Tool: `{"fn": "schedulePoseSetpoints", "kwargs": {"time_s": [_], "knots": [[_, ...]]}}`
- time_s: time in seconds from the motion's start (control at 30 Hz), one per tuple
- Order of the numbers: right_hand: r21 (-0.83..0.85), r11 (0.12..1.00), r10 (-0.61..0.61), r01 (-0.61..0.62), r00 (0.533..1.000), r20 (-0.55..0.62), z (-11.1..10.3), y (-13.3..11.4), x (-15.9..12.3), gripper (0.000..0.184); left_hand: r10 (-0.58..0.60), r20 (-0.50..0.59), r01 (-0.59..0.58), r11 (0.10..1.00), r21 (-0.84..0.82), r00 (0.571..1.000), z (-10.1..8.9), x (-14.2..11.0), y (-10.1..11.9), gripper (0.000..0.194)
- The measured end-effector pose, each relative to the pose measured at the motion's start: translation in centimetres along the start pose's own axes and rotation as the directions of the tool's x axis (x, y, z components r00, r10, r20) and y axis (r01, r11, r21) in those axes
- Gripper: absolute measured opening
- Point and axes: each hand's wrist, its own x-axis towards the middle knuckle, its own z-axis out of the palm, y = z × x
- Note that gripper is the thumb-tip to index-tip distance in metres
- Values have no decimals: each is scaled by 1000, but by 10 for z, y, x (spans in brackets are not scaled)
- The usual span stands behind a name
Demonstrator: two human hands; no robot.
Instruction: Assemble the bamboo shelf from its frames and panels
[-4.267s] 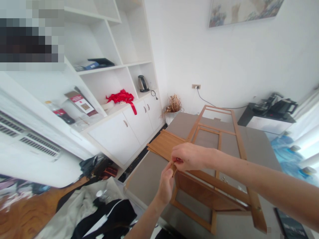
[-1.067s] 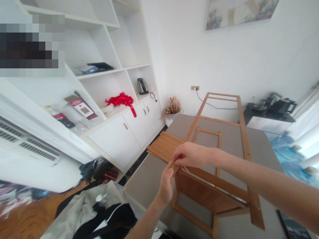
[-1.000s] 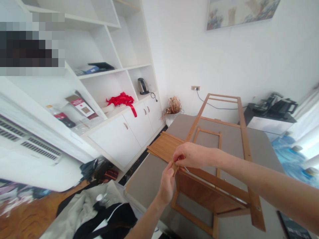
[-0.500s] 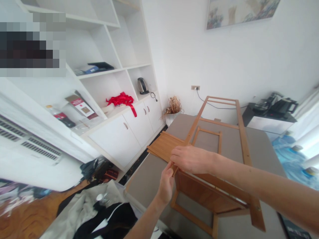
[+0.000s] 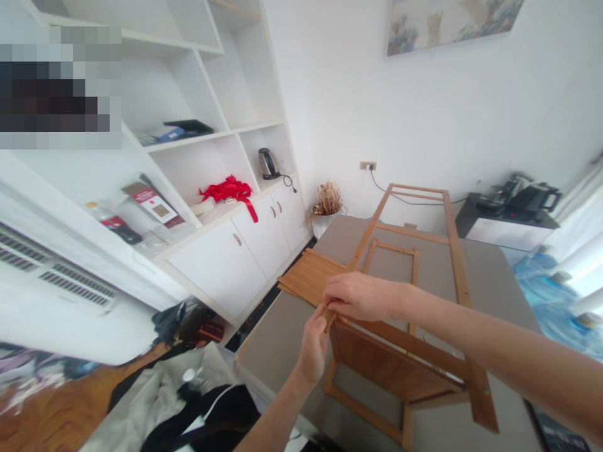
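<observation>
A light-brown wooden frame (image 5: pixel 455 251) with long side rails and cross bars lies tilted over the table (image 5: pixel 277 339). My left hand (image 5: pixel 313 345) is closed on the near left end of its side rail, thumb and fingers pinched there. My right hand (image 5: pixel 360 296) meets it from above, its fingers curled and pressed together at the same rail. What the right fingertips hold, if anything, is hidden. Beneath the rails hangs a brown wooden panel (image 5: pixel 391 367). Beyond my hands rest a slatted wooden board (image 5: pixel 308 276) and a smaller wooden frame (image 5: pixel 415 267).
White shelves with cabinets (image 5: pixel 221 263) line the left side, bearing a kettle (image 5: pixel 268 164) and red ribbon (image 5: pixel 228 189). Clothes (image 5: pixel 155 395) lie at lower left. Large water bottles (image 5: pixel 549 289) stand at right, beside a stand with an electric kettle (image 5: pixel 532 201).
My right fingers have shifted slightly on the rail, and the thumb now shows beneath them. The frame's near right end has moved slightly left. My left hand stays in place.
</observation>
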Motion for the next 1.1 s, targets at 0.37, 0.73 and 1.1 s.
{"fn": "schedulePoseSetpoints", "kwargs": {"time_s": [0.37, 0.73, 1.1], "knots": [[-111, 991, -64, 69, 997, 45, 0, 1, 2, 11, 22, 47, -22, 1000, 8, 999, 3, 0, 3, 37], [30, 999, -18, 19, 1000, -21, 6, 6, 2, 14, 12, 44, -12, 1000, -5, 999, 6, 1, 5, 37], [400, 605, 791, -688, 574, -211, -48, 84, -48, 22, -47, -22, 47, 999, -15, 999, -2, -2, 1, 27]]}}
